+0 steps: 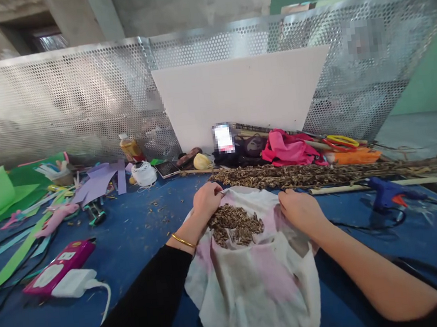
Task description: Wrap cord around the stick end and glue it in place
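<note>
A white cloth with pink stains lies on the blue table in front of me. A heap of small brown dried seeds or husks rests on its far half. My left hand, with a gold bangle at the wrist, is closed on the cloth's far left edge. At the cloth's right edge my right hand also pinches the fabric. A bundle of dry brown stalks lies just beyond both hands.
A blue glue gun with its cable lies to the right. A pink power strip with a white plug sits at left among green and purple paper. Pink cloth, scissors, phone, string ball and bottle line the perforated metal screen.
</note>
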`<state>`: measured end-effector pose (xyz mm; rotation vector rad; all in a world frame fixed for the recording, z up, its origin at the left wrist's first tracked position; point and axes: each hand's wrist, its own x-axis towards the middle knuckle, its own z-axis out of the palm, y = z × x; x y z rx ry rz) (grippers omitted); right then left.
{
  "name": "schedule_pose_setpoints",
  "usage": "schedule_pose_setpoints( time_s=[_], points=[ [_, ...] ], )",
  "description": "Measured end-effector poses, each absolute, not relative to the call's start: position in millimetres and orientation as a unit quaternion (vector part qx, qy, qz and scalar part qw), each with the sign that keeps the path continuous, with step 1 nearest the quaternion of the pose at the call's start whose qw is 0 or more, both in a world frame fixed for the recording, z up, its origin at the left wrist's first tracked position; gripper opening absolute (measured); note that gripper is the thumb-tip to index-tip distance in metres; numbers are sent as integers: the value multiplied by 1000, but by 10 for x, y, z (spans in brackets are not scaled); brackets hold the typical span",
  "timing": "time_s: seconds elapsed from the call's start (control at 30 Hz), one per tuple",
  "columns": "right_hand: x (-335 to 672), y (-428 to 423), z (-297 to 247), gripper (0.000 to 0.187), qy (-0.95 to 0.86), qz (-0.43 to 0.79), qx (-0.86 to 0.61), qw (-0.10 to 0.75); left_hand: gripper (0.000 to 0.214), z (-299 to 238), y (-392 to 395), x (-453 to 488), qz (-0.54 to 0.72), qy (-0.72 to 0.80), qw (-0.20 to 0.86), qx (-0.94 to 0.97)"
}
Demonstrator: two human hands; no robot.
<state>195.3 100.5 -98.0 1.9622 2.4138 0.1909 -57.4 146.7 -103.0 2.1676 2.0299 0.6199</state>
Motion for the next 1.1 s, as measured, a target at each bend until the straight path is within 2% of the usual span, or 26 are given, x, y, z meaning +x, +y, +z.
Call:
schedule_pose_setpoints(
  time_s=[0.43,0.73,0.87,0.97,1.1],
  points=[
    [1989,931,-950,21,789,65,610,42,11,-1057,1467,-692,205,676,63,705],
    [1987,1040,-1032,19,771,90,630,7,17,-1059,1479,-615,210,686,47,695],
    [1945,1017,-1071,26,778,91,622,-9,26,-1026,1464,-603,190,698,61,688],
    [1935,1011,-1105,18,790,93,605,-8,20,-1005,1464,-616,173,684,66,706],
    [1935,1021,-1126,22,797,107,595,-9,16,-1004,1489,-650,169,662,76,726]
  ],
)
